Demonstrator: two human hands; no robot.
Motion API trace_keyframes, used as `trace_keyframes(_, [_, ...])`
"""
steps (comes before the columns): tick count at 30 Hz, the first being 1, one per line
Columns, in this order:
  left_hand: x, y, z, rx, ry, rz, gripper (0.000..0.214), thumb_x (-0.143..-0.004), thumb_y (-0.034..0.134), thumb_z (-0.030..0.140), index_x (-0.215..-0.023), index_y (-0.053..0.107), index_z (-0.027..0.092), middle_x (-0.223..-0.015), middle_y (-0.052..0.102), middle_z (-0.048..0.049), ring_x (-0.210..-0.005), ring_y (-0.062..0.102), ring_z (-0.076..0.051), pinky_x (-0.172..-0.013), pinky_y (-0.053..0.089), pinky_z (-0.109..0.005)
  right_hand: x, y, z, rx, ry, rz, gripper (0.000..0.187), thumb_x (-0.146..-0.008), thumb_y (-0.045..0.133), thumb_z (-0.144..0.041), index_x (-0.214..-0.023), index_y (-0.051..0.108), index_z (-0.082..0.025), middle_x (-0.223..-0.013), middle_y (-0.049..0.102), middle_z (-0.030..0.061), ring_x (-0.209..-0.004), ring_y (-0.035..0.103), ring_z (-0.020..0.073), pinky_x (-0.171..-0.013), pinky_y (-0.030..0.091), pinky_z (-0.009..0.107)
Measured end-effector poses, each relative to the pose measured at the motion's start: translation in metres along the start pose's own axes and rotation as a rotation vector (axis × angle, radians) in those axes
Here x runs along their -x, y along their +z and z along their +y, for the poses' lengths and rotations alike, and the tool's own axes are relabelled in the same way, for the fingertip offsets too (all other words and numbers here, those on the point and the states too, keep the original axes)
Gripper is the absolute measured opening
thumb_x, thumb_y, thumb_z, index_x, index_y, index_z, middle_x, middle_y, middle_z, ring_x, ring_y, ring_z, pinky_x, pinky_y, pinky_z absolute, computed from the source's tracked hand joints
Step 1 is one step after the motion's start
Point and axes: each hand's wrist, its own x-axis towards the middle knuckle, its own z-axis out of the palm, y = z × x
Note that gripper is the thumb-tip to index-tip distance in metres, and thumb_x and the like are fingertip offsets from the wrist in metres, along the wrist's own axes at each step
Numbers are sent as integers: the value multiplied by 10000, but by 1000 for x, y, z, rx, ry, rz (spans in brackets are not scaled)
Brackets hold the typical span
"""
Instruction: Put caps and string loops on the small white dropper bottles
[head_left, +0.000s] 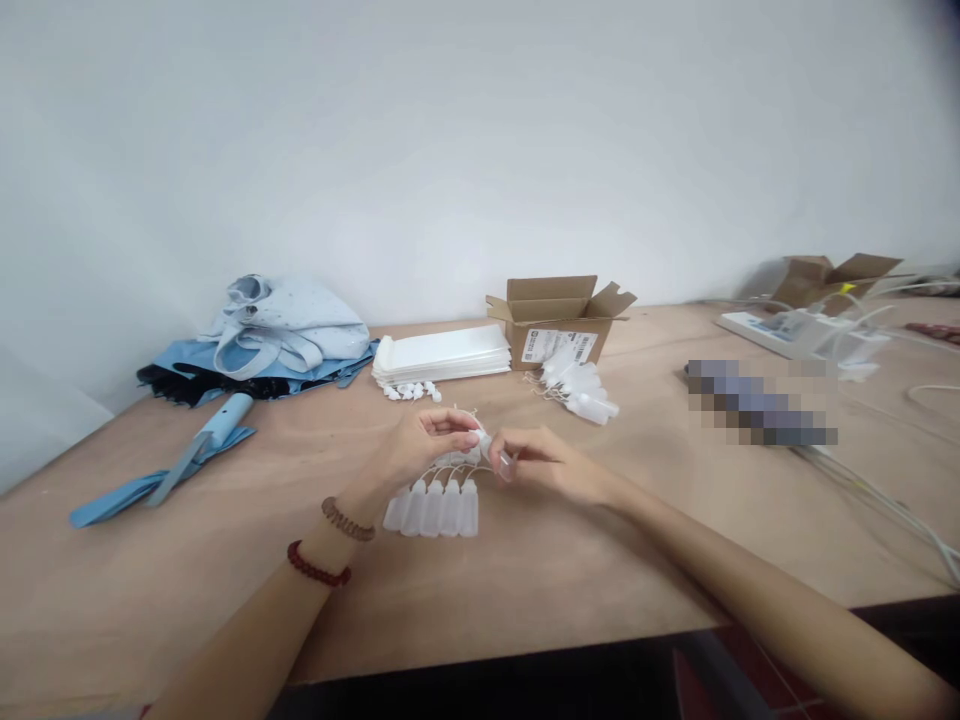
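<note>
Near the frame's centre, a small translucent bottle (pixel 486 447) is being held from two sides: the left hand (pixel 420 445) is pinching one end, thumb nearly meeting fingers, and the right hand (pixel 544 462) is curling closely around the other. Just below, similar bottles (pixel 430 510) are lying in a row on the bench (pixel 525 600).

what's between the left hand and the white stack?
A cluster of small white pieces lies between the left hand and the white stack, shown in the head view.
</note>
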Motion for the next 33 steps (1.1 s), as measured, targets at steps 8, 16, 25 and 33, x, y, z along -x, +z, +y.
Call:
trace_keyframes(8, [5,5,9,10,26,57,205,-633,791,275,-776,699,159,-761,670,-16,-714,585,-123,-687,457,-246,-3,-3,1,-402,94,40,106,-820,478,-215,-860,562,-163,-716,500,5,-649,504,126,-541,426,234])
trace_keyframes(16, [6,12,9,4,2,118,200,-660,763,316,-735,691,145,-728,641,-13,-634,540,-105,-633,438,-240,-4,1,1,-460,88,96,132,-853,517,-296,-860,545,-167,-698,478,-4,-652,477,117,-520,403,220])
trace_keyframes(25, [7,11,8,-11,36,106,196,-661,768,293,-780,682,163,-816,665,-23,-777,583,-140,-755,440,-265,-6,-1,10,-577,121,100,161,-839,560,-327,-855,555,-167,-690,470,-5,-628,460,113,-496,404,214])
trace_keyframes(33, [8,10,8,103,17,79,320,-644,786,220,-933,657,176,-934,673,-28,-828,602,-134,-783,466,-267,-6,-1,9,-616,113,103,174,-833,575,-341,-857,550,-171,-690,475,-7,-622,464,111,-491,403,209])
